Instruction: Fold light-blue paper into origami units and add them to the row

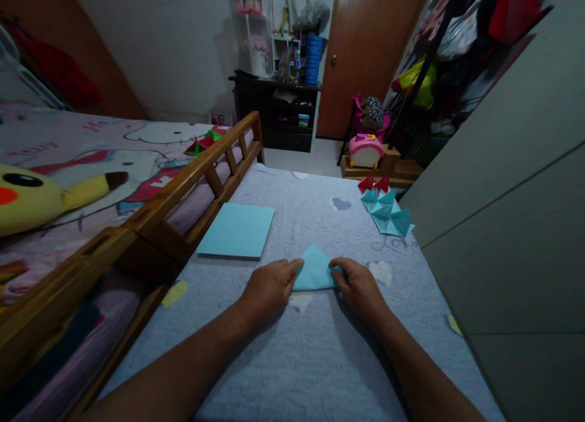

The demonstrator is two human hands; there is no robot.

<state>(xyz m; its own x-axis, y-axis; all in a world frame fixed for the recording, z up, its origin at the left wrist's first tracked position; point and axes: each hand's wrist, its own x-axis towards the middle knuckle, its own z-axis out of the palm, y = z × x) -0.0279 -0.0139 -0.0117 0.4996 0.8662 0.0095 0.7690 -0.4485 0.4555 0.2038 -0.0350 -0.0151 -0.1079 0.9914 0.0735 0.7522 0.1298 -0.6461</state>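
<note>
A light blue paper (314,268), folded into a pointed shape, lies on the grey bedsheet (292,349) in front of me. My left hand (269,285) presses its left edge with the fingers laid flat and pointing right. On the paper's right corner rests my right hand (359,285), its fingers curled and pinching the edge. A stack of flat light blue sheets (237,230) lies to the left, beside the wooden rail. At the far right of the sheet sit several finished folded pieces (387,211), blue with two red ones behind.
A wooden bed rail (192,178) runs along the left, with a patterned bed and a yellow plush toy (41,196) beyond it. A grey cabinet wall (512,214) closes the right side. Ahead are a dark shelf unit (278,114), a brown door (365,56) and a pink toy (365,147).
</note>
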